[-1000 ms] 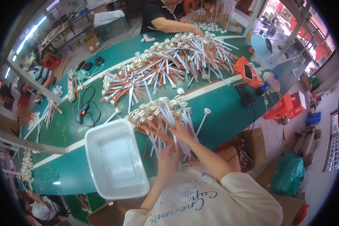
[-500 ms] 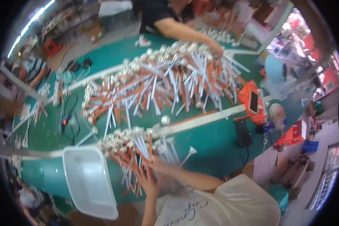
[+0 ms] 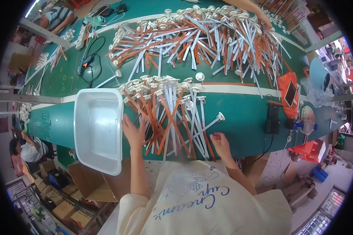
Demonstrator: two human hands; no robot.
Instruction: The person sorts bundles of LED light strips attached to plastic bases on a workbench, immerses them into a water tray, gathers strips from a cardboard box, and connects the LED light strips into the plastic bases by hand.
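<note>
In front of me lies a small pile of white and orange strips (image 3: 170,121) with round white heads, the heads at the far end and the tails toward me. My left hand (image 3: 132,132) is open at the pile's left side, its fingers stretched out beside the strips. On the other side, my right hand (image 3: 221,144) is just off the pile's right edge, fingers loosely curled and apart, with nothing visible in them. One white-headed strip (image 3: 215,121) lies slanted above the right hand, apart from most of the others.
Left of the pile stands a white plastic tub (image 3: 79,129). A much larger heap of strips (image 3: 196,37) lies beyond a white rail, where another person's arm (image 3: 251,7) reaches in. To the right are a black box (image 3: 273,117) with a cable and a phone (image 3: 290,93) on orange plastic.
My hands were close together on the strips and have parted to either side of the pile. The strips lie more spread out. The whole view has shifted with my head.
</note>
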